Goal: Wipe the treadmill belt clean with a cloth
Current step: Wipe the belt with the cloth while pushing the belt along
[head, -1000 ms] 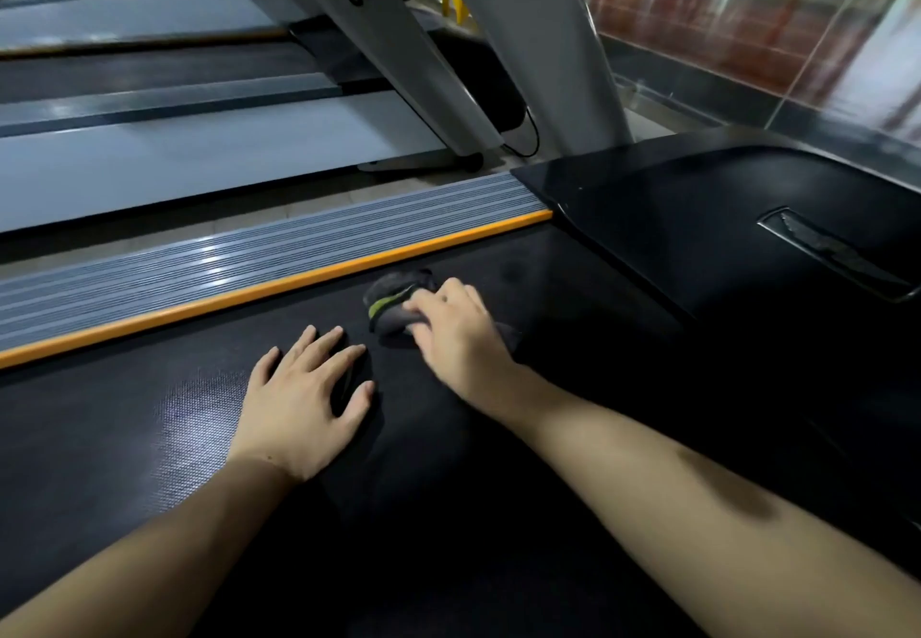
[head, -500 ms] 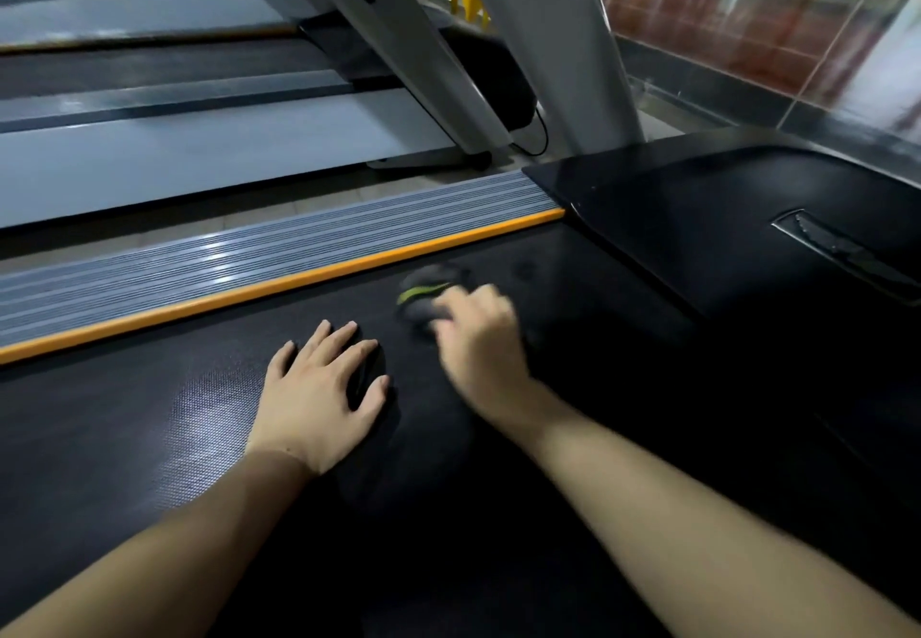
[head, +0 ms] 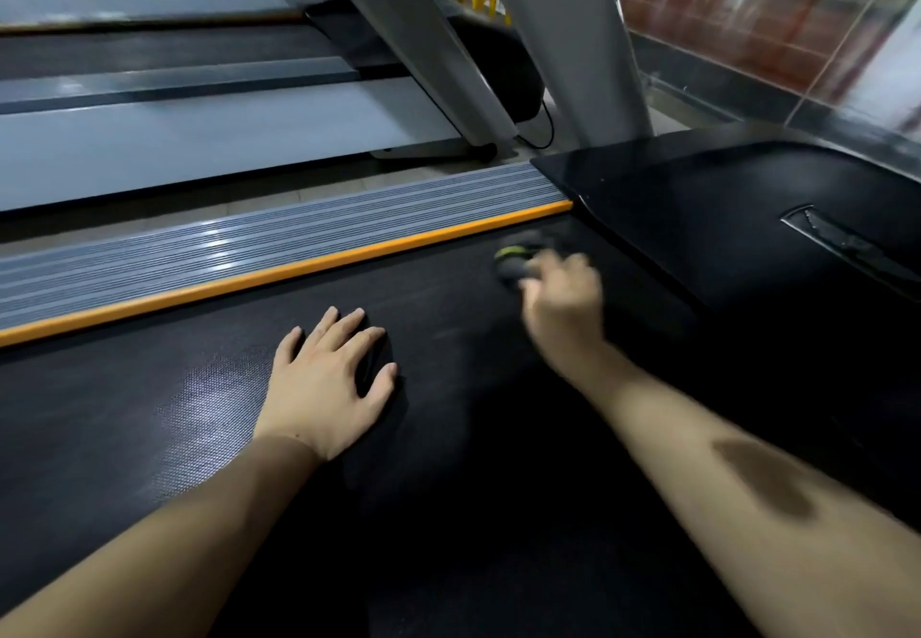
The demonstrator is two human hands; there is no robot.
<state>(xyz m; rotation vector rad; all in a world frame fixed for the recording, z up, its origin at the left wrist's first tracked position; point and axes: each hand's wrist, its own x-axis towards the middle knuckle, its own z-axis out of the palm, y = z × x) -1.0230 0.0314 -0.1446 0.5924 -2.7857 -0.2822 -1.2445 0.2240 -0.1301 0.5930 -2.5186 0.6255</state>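
Item: cloth (head: 518, 258). Dark grey, bunched, with a yellow-green strip on top. It is smeared by motion blur, so its outline and folds are hard to read, and the part under your fingers is hidden. It lies on the treadmill belt (head: 149, 418) near the belt's far right corner, just short of the orange edge strip (head: 279, 277) and close to the glossy black motor cover (head: 697, 218).

Item: your right hand (head: 565, 296). Blurred; the fingers curl down onto the cloth and grip it against the belt. Individual fingertips cannot be made out.

Item: your left hand (head: 326, 381). Sharp, flat on the belt, fingers spread and straight, holding nothing, well apart from the cloth toward the belt's middle.

Item: belt. Black, finely textured, with a pale sheen left of the left hand; its near part is dark and detail is lost there. The bottom edge of the view cuts it off, along with both forearms.

Item: ribbed grey side rail (head: 199, 248), beyond the orange strip.

Item: grey uprights (head: 578, 39), cut off at the top; the lettering on one is only partly visible.
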